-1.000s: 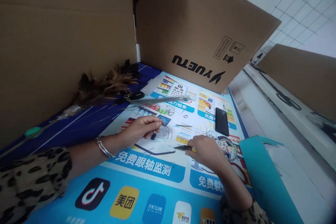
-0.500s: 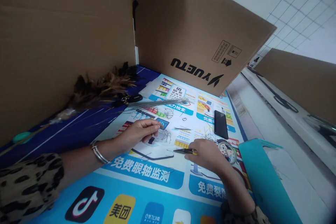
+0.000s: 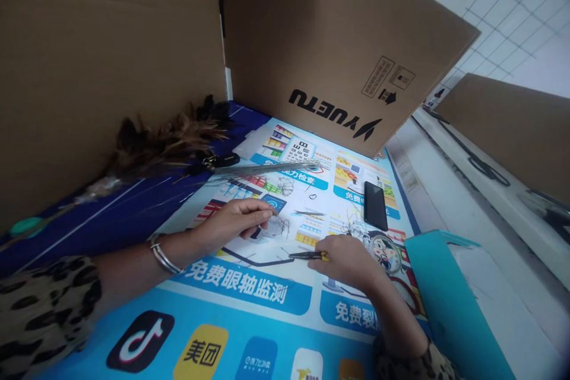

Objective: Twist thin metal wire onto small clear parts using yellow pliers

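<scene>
My left hand [image 3: 236, 222] rests on the printed poster [image 3: 249, 309], fingers pinched together on something small and thin I cannot make out, just left of a tangle of thin wire pieces [image 3: 279, 227]. My right hand [image 3: 345, 258] is closed round small pliers with a yellow handle [image 3: 307, 256], their dark tip pointing left toward the left hand. More wire bits [image 3: 354, 227] lie just beyond the right hand. A bundle of long straight wires [image 3: 267, 167] lies farther back.
A black phone [image 3: 374, 206] lies on the poster behind my right hand. A feather duster [image 3: 164, 145] and keys [image 3: 220, 161] lie at the left. Cardboard panels [image 3: 320, 29] wall in the back and left. A teal folder [image 3: 449, 303] stands at the right.
The view shifted slightly. Both hands stay nearly in place; the pliers' tip has crept a little to the left, closer to the left hand.
</scene>
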`<state>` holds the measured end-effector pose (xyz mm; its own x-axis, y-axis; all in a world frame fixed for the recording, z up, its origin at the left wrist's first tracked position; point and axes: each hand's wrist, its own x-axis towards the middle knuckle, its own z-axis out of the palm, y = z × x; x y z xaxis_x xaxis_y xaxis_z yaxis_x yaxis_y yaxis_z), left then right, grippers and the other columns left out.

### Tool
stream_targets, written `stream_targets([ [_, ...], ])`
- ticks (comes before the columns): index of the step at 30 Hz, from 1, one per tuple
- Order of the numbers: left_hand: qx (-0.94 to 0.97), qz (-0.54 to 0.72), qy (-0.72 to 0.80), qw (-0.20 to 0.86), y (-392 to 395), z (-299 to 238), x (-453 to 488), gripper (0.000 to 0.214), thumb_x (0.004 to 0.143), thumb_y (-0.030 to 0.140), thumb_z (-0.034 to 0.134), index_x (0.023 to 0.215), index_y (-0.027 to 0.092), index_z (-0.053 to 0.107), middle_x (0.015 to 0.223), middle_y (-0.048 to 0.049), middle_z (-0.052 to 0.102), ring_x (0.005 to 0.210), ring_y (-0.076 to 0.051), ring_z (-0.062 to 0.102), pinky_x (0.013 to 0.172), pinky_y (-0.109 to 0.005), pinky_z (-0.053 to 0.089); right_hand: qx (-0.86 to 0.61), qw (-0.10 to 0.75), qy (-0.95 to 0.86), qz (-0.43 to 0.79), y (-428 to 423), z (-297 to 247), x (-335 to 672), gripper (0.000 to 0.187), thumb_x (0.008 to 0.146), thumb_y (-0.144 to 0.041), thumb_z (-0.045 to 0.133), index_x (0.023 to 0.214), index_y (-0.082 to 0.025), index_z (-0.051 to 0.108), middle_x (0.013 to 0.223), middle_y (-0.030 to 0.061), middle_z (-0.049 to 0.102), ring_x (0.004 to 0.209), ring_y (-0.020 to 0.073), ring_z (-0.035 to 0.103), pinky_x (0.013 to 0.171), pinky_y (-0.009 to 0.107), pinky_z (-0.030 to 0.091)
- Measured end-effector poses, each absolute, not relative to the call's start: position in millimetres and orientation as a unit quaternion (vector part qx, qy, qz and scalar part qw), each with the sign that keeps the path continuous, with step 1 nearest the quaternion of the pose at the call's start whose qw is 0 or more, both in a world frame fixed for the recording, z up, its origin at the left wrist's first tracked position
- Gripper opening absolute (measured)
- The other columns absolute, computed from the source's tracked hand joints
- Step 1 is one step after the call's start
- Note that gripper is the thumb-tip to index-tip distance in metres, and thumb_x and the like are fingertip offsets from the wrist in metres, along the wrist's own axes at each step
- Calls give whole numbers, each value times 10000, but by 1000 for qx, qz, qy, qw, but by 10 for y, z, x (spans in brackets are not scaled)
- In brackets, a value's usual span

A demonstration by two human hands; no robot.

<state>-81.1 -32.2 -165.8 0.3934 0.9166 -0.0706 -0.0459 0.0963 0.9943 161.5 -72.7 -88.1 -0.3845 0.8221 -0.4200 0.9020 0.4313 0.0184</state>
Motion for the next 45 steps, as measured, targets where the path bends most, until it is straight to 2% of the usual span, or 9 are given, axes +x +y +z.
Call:
stream_targets([
  [21,565,375,390,623,-331,-1589,-816,278,775,386,542,903,147,600,691,-18,586,418,-56,377,403,-191,282,521,151,836,-85,-742,-860,1573,345,826,-505,432,941,-238,617,904,45,623,869,195,559,678,257,368],
  [26,566,374,392,621,-330,-1580,-814,292,768,397,541,907,147,601,691,-17,587,418,-61,377,407,-195,292,525,173,830,-73,-789,-863,1534,375,835,-515,409,958,-224,611,896,66,604,864,206,543,667,269,373],
  [30,566,374,390,623,-329,-1588,-816,279,773,389,540,906,152,601,690,-11,587,419,-60,380,412,-194,290,536,175,825,-32,-857,-888,1461,332,844,-467,423,920,-207,615,875,77,589,832,217,529,664,292,372],
  [39,559,384,396,618,-327,-1592,-813,272,764,395,550,883,155,601,692,-9,573,418,-59,379,402,-195,283,506,111,855,-34,-926,-831,1362,315,859,-455,423,862,-198,605,859,68,568,837,199,488,681,287,333],
  [45,551,417,390,609,-311,-1607,-807,250,782,364,549,882,142,602,680,-12,560,428,-56,387,405,-191,295,439,59,897,8,-980,-953,1151,203,857,-365,474,825,-191,573,840,63,541,843,212,452,699,315,306],
])
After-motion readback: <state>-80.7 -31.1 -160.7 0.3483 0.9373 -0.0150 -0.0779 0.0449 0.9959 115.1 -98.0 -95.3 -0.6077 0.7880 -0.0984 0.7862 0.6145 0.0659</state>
